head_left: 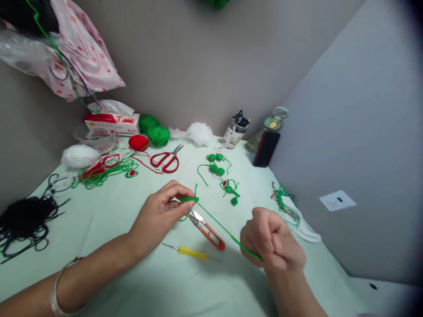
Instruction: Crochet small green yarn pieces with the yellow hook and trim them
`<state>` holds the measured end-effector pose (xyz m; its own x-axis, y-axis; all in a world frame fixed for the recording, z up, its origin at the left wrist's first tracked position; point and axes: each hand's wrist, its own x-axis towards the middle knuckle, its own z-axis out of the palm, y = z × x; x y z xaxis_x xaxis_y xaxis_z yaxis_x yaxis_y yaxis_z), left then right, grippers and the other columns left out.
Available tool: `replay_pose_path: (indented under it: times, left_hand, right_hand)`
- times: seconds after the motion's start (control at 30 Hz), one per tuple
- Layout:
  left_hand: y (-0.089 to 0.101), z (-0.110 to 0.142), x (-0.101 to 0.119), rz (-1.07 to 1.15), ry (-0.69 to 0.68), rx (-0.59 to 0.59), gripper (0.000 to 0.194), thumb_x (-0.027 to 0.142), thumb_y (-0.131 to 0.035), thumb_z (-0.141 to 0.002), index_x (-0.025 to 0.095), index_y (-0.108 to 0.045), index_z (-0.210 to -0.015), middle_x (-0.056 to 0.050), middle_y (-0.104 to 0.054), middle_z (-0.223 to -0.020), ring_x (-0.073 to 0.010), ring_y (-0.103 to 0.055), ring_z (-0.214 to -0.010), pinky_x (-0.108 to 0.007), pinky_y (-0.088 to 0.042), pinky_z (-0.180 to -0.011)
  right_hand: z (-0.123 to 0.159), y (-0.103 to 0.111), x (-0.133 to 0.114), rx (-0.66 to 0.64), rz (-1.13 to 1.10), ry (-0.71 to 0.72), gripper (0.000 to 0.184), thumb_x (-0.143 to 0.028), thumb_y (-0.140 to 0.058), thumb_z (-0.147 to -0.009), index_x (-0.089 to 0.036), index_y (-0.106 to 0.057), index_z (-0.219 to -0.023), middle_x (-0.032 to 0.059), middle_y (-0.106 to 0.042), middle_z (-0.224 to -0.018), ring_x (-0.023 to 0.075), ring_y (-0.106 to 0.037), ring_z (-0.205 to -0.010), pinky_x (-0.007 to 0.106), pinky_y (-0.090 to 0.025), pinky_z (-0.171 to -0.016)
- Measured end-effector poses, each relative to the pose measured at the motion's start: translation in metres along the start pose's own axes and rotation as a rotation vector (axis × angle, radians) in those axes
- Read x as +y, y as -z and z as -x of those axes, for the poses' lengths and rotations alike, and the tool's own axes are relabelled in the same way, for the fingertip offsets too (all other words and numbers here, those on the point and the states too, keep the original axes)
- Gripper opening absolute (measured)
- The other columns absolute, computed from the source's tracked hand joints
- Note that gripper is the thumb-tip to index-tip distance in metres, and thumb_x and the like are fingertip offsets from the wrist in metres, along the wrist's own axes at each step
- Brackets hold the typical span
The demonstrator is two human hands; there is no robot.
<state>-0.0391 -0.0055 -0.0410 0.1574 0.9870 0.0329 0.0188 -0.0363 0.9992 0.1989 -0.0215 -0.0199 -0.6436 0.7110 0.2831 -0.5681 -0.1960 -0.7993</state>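
Note:
My left hand (161, 215) pinches a small green crocheted piece (187, 200) between thumb and fingers, with a short yarn tail sticking up from it. From that piece a strand of green yarn (221, 225) runs taut down to the right. It ends in my right hand (272, 240), which is closed in a fist around it. Below the crocheted piece lie orange thread snips (211, 235), blades toward my left hand. A crochet hook with a yellow handle (192, 253) rests on the cloth nearer to me, touched by neither hand.
Small green crocheted balls (216, 169) with yarn tails lie beyond my hands. Red-handled scissors (165, 162), green yarn balls (155, 130) and white stuffing (200, 134) sit farther back. Black yarn (23, 220) is heaped at left. A phone (266, 149) leans against a bottle (256, 140).

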Motion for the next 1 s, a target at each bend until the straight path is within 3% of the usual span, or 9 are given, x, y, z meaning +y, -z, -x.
replay_pose_path:
  times: [0.13, 0.2, 0.37, 0.47, 0.63, 0.8, 1.0]
  left_hand:
    - [0.001, 0.001, 0.001, 0.004, 0.008, -0.002, 0.012, 0.035, -0.069, -0.087, 0.023, -0.068, -0.091, 0.001, -0.055, -0.095, -0.0107, -0.057, -0.07, -0.024, -0.05, -0.061]
    - [0.001, 0.002, 0.002, 0.003, 0.001, -0.005, 0.013, 0.035, -0.069, -0.088, 0.023, -0.069, -0.092, 0.001, -0.056, -0.095, -0.0116, -0.057, -0.072, -0.025, -0.05, -0.063]
    - [-0.003, 0.004, 0.006, -0.004, -0.019, -0.01, 0.012, 0.032, -0.069, -0.089, 0.023, -0.066, -0.097, 0.0, -0.059, -0.097, -0.014, -0.059, -0.084, -0.026, -0.051, -0.073]
    - [-0.006, 0.007, 0.008, -0.009, -0.01, -0.005, 0.016, 0.03, -0.07, -0.088, 0.023, -0.06, -0.098, 0.001, -0.061, -0.095, -0.0136, -0.06, -0.086, -0.025, -0.051, -0.074]
    - [-0.01, 0.01, 0.007, -0.05, -0.091, -0.126, 0.006, 0.025, -0.062, -0.093, 0.022, -0.058, -0.089, 0.002, -0.059, -0.09, -0.0125, -0.06, -0.084, -0.024, -0.051, -0.074]
    - [-0.011, 0.011, 0.004, -0.139, -0.186, -0.164, 0.005, 0.018, -0.06, -0.094, 0.023, -0.059, -0.092, 0.0, -0.057, -0.097, -0.0126, -0.06, -0.089, -0.023, -0.055, -0.076]
    - [-0.008, 0.01, -0.003, -0.372, -0.497, -0.153, 0.023, 0.008, -0.054, -0.095, 0.025, -0.06, -0.109, -0.003, -0.059, -0.104, -0.0147, -0.062, -0.096, -0.024, -0.055, -0.074]
  right_hand:
    - [0.002, 0.005, 0.0, -0.083, -0.063, 0.026, 0.018, -0.03, -0.058, -0.095, -0.023, -0.053, -0.079, -0.0143, -0.029, -0.036, 0.0029, -0.014, -0.028, 0.015, -0.024, -0.034]
    - [0.0, 0.004, -0.002, -0.052, -0.035, 0.004, 0.019, -0.034, -0.06, -0.093, -0.023, -0.055, -0.079, -0.0142, -0.028, -0.036, 0.0036, -0.014, -0.028, 0.016, -0.023, -0.034]
    - [-0.013, -0.002, 0.001, 0.454, 0.361, -0.135, 0.014, -0.033, -0.061, -0.095, -0.024, -0.067, -0.103, -0.0114, -0.032, -0.045, 0.0069, -0.02, -0.041, 0.02, -0.022, -0.044]
    - [-0.022, -0.003, 0.011, 0.597, 0.649, -0.099, 0.016, -0.03, -0.06, -0.095, -0.021, -0.073, -0.098, -0.0056, -0.045, -0.056, 0.0088, -0.038, -0.052, 0.023, -0.032, -0.052]
    - [-0.027, -0.011, 0.024, 0.503, 0.865, -0.086, 0.013, -0.031, -0.069, -0.089, -0.022, -0.073, -0.096, 0.0012, -0.06, -0.084, 0.0127, -0.056, -0.074, 0.026, -0.045, -0.067]
    - [-0.026, -0.015, 0.028, 0.496, 0.889, -0.032, 0.008, -0.029, -0.069, -0.088, -0.021, -0.07, -0.089, 0.0005, -0.061, -0.081, 0.0129, -0.057, -0.074, 0.026, -0.046, -0.069]
    - [-0.025, -0.014, 0.028, 0.503, 0.886, -0.065, 0.009, -0.029, -0.07, -0.087, -0.02, -0.071, -0.086, 0.0003, -0.061, -0.079, 0.0121, -0.057, -0.071, 0.026, -0.046, -0.066]
